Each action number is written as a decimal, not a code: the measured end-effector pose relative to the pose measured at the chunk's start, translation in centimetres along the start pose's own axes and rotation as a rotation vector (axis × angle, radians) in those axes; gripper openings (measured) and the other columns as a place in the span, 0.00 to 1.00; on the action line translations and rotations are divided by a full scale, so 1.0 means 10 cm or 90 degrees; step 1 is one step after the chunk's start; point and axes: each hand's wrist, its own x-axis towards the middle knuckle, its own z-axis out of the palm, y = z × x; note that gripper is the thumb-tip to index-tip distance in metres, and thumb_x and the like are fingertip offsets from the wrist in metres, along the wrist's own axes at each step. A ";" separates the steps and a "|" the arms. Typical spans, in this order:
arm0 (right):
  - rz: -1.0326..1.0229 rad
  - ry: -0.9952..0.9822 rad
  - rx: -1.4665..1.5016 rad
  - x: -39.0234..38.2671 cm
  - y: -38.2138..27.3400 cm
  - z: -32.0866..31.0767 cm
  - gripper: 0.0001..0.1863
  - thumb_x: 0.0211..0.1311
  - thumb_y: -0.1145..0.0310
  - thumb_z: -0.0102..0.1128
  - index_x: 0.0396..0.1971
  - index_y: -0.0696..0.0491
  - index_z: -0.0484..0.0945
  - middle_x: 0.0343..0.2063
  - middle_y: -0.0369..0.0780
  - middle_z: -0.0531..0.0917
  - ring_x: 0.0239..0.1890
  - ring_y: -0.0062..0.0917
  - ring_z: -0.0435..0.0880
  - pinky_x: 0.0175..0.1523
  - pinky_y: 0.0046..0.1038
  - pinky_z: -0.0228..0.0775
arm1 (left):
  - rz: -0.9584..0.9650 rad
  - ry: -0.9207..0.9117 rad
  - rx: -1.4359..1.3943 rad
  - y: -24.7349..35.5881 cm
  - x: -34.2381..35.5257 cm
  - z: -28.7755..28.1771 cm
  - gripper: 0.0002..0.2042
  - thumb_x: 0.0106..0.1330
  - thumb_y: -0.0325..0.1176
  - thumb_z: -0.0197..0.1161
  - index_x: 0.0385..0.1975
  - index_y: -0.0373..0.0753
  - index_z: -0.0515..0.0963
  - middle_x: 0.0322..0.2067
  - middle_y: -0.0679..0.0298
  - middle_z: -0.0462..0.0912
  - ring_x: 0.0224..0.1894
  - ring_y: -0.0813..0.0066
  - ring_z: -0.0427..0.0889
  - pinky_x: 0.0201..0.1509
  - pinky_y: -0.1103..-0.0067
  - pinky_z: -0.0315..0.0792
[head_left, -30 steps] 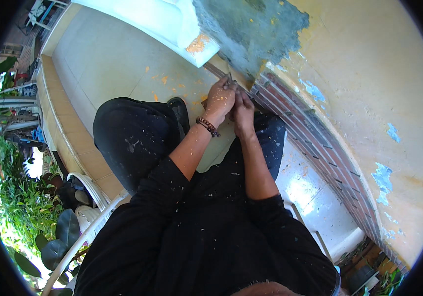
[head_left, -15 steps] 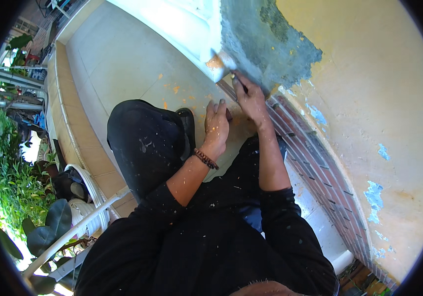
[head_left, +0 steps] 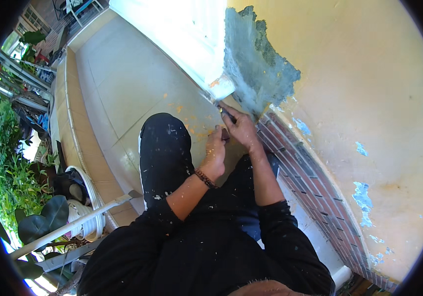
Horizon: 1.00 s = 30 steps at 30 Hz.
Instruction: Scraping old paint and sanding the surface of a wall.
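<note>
My right hand is closed around the dark handle of a scraper-like tool. The tool's tip meets the foot of the white door frame, where an orange-brown patch shows through the paint. Just left of it and lower, my left hand curls around a small dark brown block or handle; its kind is not clear. A beaded bracelet circles the left wrist. Orange flakes lie scattered on the pale tiles near my left knee.
To the right rises a yellowish wall with a bare grey patch and peeling spots. Brick-patterned trim runs along its base. On the left are a tiled ledge, a coiled white hose, a pale pole and plants.
The whole view has shifted, and my left knee has swung inward. My right hand and its tool have moved slightly down and nearer along the door frame's foot. Both hands keep their holds.
</note>
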 end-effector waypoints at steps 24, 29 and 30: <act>0.201 0.227 0.197 0.25 -0.92 -0.09 0.22 0.76 0.64 0.55 0.64 0.55 0.78 0.38 0.38 0.85 0.36 0.18 0.78 0.44 0.22 0.73 | 0.322 -0.244 0.132 0.92 0.27 0.18 0.32 0.79 0.45 0.54 0.77 0.34 0.56 0.68 0.52 0.70 0.65 0.72 0.71 0.69 0.77 0.64; 0.172 0.329 0.264 0.40 -0.86 0.21 0.21 0.77 0.68 0.51 0.65 0.56 0.76 0.39 0.40 0.87 0.36 0.19 0.81 0.43 0.22 0.75 | 0.310 -0.332 0.197 1.17 0.64 0.28 0.33 0.77 0.45 0.55 0.75 0.32 0.56 0.48 0.48 0.86 0.49 0.64 0.85 0.54 0.72 0.75; 0.175 0.332 0.259 0.38 -0.85 0.25 0.21 0.77 0.68 0.51 0.65 0.56 0.76 0.39 0.40 0.87 0.36 0.19 0.81 0.43 0.22 0.75 | 0.307 -0.336 0.195 1.15 0.67 0.30 0.33 0.77 0.45 0.55 0.75 0.32 0.56 0.48 0.48 0.86 0.49 0.64 0.85 0.54 0.72 0.75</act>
